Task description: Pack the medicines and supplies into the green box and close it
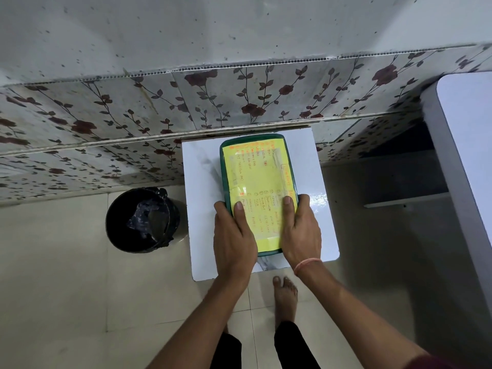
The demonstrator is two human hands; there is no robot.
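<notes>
The green box [225,166] lies flat on a small white table [198,187], its lid shut. A yellow sheet with orange and dark handwriting [255,177] covers the lid. My left hand [234,238] grips the box's near left side, thumb pressed on the lid. My right hand [300,230] grips the near right side the same way. No medicines or supplies show outside the box; its contents are hidden.
A black bin with a dark liner [143,219] stands on the floor left of the table. A tiled wall with a rose pattern [239,97] rises just behind. A white surface [466,155] juts in at the right. My bare foot [285,296] is below the table.
</notes>
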